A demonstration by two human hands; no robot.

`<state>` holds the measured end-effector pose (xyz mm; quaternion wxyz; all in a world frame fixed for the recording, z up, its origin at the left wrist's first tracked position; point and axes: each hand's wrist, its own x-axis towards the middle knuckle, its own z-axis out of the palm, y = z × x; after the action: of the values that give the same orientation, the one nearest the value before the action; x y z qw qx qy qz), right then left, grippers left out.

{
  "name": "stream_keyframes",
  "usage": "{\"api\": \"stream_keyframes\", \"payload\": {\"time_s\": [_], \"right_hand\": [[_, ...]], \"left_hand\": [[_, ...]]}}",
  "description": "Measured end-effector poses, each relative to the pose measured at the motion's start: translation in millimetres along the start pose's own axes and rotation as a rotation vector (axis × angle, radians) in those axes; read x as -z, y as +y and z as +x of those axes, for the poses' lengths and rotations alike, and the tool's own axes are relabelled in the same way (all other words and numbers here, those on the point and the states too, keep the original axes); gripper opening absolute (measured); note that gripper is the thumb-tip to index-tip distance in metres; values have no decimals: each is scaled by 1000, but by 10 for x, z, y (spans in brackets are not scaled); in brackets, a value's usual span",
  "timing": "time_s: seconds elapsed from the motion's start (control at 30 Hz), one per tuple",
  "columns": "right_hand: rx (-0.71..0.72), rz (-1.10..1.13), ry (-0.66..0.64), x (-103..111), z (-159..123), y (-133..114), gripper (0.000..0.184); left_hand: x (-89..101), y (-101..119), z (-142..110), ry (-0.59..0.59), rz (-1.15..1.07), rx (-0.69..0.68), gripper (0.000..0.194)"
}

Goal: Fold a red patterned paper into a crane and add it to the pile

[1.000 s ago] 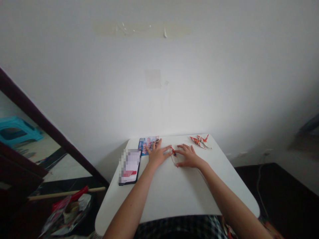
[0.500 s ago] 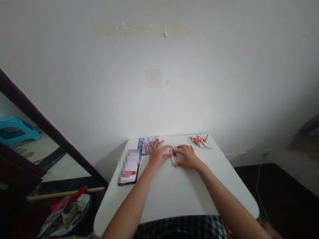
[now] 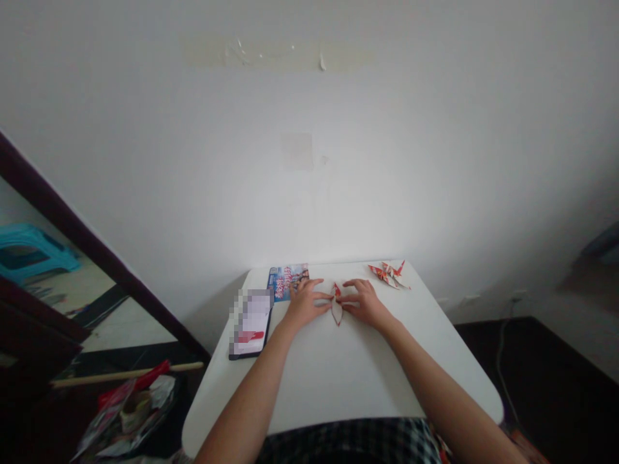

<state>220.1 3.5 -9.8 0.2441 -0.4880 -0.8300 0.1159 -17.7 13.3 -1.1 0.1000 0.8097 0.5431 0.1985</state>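
A small piece of folded paper (image 3: 337, 314), red at its far tip and pale in the middle, lies on the white table between my hands. My left hand (image 3: 304, 304) grips its left edge with thumb and fingertip, the other fingers spread. From the other side, my right hand (image 3: 367, 305) pinches the right edge with thumb and index finger. The paper's near end points toward me. At the back right of the table sit red and white folded paper cranes (image 3: 388, 274), apart from my right hand.
A phone (image 3: 251, 325) with a partly blurred screen lies on the left of the table (image 3: 333, 386). Behind it is a blue printed sheet (image 3: 285, 281), close to my left fingers. The wall (image 3: 338, 212) rises at the table's far edge. Bags (image 3: 135, 412) lie on the floor at left.
My right thumb has moved from the paper's near tip up to its right edge. The paper's pale middle now shows more openly. My left hand has shifted only slightly.
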Motion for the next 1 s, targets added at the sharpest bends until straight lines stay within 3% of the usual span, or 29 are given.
{"api": "stream_keyframes", "payload": {"time_s": [0.13, 0.63, 1.0], "right_hand": [[55, 11, 28, 4, 11, 12, 17], [32, 32, 41, -2, 19, -59, 15], [-171, 114, 79, -102, 62, -109, 16]], "left_hand": [[27, 17, -20, -27, 2, 27, 27], [-11, -1, -5, 1, 15, 28, 24], [-28, -29, -5, -4, -82, -43, 23]]}}
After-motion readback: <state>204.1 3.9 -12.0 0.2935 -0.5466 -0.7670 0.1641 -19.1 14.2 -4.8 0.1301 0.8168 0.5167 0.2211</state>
